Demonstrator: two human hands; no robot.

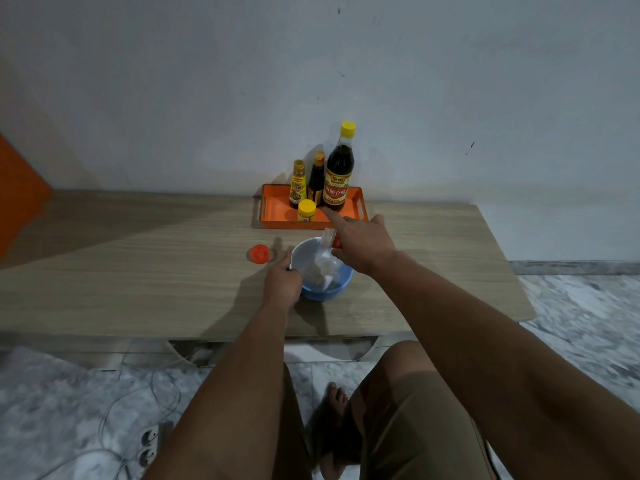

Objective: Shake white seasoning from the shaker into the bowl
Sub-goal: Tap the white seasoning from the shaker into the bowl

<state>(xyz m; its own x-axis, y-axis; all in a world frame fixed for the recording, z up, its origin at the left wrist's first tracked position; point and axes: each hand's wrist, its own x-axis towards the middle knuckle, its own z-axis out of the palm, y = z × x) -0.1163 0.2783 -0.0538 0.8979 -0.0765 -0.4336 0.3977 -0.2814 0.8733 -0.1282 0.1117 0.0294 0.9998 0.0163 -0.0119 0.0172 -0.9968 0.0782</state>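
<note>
A light blue bowl [337,289] sits on the wooden table, with some pale food inside. My left hand [282,280] grips the bowl's left rim. My right hand [362,242] holds a small clear shaker [329,237] with a red label, tipped over the bowl's far rim, its index finger stretched out. The shaker is blurred, and most of its body is hidden by my fingers. Its red cap [259,253] lies on the table left of the bowl.
An orange tray [273,211] stands against the wall behind the bowl, holding a tall dark bottle [340,171], two smaller sauce bottles [298,183] and a yellow-lidded jar [306,210]. The table's front edge is near my knees. Cables and a power strip [149,445] lie on the floor.
</note>
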